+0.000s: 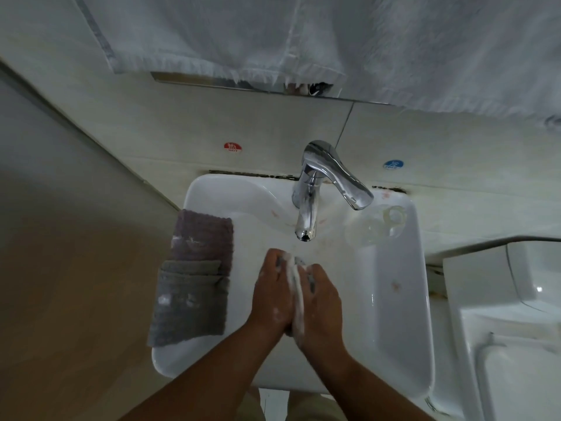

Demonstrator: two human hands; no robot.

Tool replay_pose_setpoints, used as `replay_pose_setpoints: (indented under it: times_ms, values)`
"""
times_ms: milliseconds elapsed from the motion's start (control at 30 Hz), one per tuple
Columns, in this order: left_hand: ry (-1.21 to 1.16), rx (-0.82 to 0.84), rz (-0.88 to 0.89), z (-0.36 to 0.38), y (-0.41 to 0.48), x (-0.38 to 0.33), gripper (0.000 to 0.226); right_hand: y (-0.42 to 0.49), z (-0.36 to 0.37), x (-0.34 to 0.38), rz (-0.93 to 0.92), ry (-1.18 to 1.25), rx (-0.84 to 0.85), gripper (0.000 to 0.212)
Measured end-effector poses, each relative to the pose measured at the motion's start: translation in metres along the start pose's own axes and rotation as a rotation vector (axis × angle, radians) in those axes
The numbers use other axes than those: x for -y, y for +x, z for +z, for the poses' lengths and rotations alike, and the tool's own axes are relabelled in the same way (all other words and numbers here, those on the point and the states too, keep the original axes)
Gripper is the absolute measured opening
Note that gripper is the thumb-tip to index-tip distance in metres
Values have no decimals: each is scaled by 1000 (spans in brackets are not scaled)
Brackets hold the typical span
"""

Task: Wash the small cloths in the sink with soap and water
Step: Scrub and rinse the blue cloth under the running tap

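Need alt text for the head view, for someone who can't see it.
The left hand and right hand grip a soapy cloth between them over the white sink, under the chrome faucet. A purplish cloth and a grey cloth drape the sink's left rim; a white towel hangs above.

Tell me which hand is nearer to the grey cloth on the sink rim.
Left. The left hand is beside the grey cloth, not touching; the right hand lies beyond the left one.

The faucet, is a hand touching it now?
No, the left hand and the right hand hold a soapy cloth between them, below the faucet and apart from it.
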State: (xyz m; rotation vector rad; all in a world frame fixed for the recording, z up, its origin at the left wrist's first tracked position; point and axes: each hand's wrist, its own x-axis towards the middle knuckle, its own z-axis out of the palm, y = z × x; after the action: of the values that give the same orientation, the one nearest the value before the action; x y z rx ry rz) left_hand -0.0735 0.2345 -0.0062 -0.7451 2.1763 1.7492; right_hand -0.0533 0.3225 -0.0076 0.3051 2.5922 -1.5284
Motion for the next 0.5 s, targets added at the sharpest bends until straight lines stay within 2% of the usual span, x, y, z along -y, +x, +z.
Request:
replay_pose_setpoints:
  times_ms: [67,167,233,300,333,400,467,500]
  values:
    - [-3,21,53,6,-17,-5,20,27,-8,0,10,-1,-77,31]
    - [23,104,185,7,-31,-11,15,46,-19,1,156,260,-67,44]
    - [92,26,136,3,-15,-17,14,26,-11,7,196,235,-1,37]
    - [127,-28,89,-5,0,-19,10,6,-1,14,140,149,54,22]
    - [129,-1,93,-6,1,-20,6,6,-1,16,98,87,49,20]
    - [84,82,102,-2,-14,-21,16,26,-8,14,50,16,-26,27]
    - [-20,132,108,6,-32,-18,33,47,-20,9,105,114,-74,38]
    - [-21,125,124,7,-35,-16,33,48,-21,6,141,145,-68,41]
